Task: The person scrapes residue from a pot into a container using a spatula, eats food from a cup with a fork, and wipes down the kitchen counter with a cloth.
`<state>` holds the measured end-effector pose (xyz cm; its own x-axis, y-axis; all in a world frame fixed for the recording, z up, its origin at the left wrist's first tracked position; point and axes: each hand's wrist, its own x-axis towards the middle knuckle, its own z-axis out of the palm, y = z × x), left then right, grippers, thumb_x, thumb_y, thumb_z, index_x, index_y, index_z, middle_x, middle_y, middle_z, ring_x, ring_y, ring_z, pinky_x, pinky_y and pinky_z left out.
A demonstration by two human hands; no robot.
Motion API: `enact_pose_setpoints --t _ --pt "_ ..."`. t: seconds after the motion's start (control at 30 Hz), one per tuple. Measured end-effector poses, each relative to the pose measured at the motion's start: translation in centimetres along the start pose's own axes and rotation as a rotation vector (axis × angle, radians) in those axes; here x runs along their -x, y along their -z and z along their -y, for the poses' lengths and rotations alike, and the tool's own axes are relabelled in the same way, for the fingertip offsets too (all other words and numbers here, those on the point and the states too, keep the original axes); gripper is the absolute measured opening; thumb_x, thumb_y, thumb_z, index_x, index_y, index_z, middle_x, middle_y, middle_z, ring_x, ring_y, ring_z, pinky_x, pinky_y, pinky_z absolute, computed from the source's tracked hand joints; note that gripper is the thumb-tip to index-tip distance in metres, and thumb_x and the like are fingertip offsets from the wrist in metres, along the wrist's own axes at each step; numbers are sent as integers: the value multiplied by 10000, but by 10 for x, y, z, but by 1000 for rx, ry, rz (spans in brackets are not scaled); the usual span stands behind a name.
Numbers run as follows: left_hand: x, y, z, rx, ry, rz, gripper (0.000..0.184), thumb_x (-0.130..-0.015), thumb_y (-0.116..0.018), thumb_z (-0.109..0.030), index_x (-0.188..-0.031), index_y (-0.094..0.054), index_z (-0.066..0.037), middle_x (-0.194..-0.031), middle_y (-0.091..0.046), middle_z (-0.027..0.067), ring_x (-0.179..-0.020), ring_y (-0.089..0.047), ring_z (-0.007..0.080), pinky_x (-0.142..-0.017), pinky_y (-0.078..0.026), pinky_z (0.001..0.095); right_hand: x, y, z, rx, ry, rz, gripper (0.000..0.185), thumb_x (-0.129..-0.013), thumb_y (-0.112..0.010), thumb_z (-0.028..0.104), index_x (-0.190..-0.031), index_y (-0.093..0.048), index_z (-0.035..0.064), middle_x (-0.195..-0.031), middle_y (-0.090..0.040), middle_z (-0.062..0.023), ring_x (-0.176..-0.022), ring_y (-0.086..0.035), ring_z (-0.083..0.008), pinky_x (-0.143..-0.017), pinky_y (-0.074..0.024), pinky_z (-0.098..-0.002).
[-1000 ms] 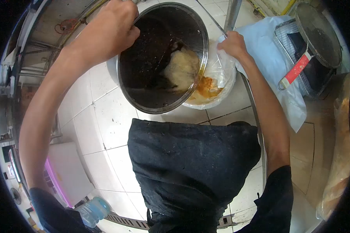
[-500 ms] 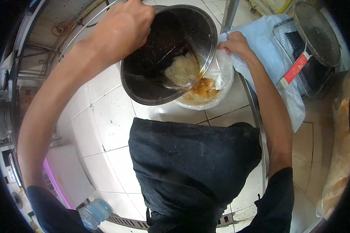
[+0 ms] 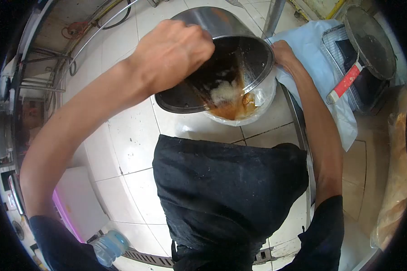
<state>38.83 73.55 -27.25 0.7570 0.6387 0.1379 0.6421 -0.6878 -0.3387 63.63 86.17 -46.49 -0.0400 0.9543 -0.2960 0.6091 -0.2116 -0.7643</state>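
A large dark-coated metal pot [image 3: 208,22] is tipped steeply toward me over a round container lined with clear plastic [image 3: 270,97]. Brown liquid [image 3: 228,110] with pale froth [image 3: 225,91] runs over the pot's lower lip into the container. My left hand [image 3: 176,52] is closed in a fist on the pot's left rim; the exact grip point is hidden under the fingers. Close to the right rim, my right hand [image 3: 283,53] has curled fingers, and what they hold is hidden behind the pot's edge.
At right, a round strainer [image 3: 371,40] with a red handle [image 3: 346,82] and a wire basket [image 3: 334,49] rest by a pale plastic sheet [image 3: 309,38]. A metal leg [image 3: 272,20] stands behind my right hand. A lidded box [image 3: 79,194] and water bottle [image 3: 109,247] sit lower left.
The pot has tilted further, its outer base now showing, and more liquid is in the container. My left hand has moved right and down; my right hand has shifted slightly right.
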Motion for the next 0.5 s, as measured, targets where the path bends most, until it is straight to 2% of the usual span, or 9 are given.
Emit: enact_pose_setpoints --t 0.03,0.1,0.33,0.4,0.47,0.5 --pt "-1 0 -5 -41 -24 19 80 -697 -556 -53 -637 -604 -30 -690 -606 140 -638 -620 296 -551 -497 344 1 0 -2 0 0 -1 189 -637 -686 106 -719 -621 -51 -695 -641 -134 -618 -639 -209 -569 -504 -306" --pt "-2 1 -9 -83 -46 38 82 -702 -557 -56 -645 -607 -25 -697 -612 135 -644 -625 287 -557 -502 334 4 -1 -5 196 148 -53 236 -757 -615 138 -670 -576 -77 -617 -528 -65 -579 -439 -114 -501 -387 -343" --pt "2 -6 -17 -69 -8 37 78 -698 -567 -58 -693 -608 8 -694 -613 169 -655 -638 273 -551 -510 328 11 -1 -4 33 108 -143 203 -727 -605 104 -612 -576 -60 -621 -510 -19 -580 -420 -109 -505 -366 -330" --pt "4 -6 -18 -32 -21 3 87 -696 -565 -59 -703 -606 17 -694 -613 174 -652 -638 274 -545 -511 329 0 3 -13 13 49 34 238 -702 -643 139 -820 -621 -66 -827 -640 -187 -710 -640 -256 -592 -474 -346" --pt "4 -5 -21 -51 -24 118 166 -718 -541 -71 -854 -529 22 -761 -554 153 -657 -621 278 -531 -502 349 -14 0 -26 17 42 10 250 -716 -633 149 -832 -618 -71 -837 -637 -204 -738 -638 -271 -606 -469 -357" --pt "4 -6 -23 -48 -24 118 166 -718 -541 -71 -854 -529 22 -761 -554 153 -657 -621 278 -531 -502 349 -19 -2 -30 23 35 -13 262 -730 -624 160 -844 -615 -77 -847 -634 -220 -766 -637 -287 -620 -464 -369"
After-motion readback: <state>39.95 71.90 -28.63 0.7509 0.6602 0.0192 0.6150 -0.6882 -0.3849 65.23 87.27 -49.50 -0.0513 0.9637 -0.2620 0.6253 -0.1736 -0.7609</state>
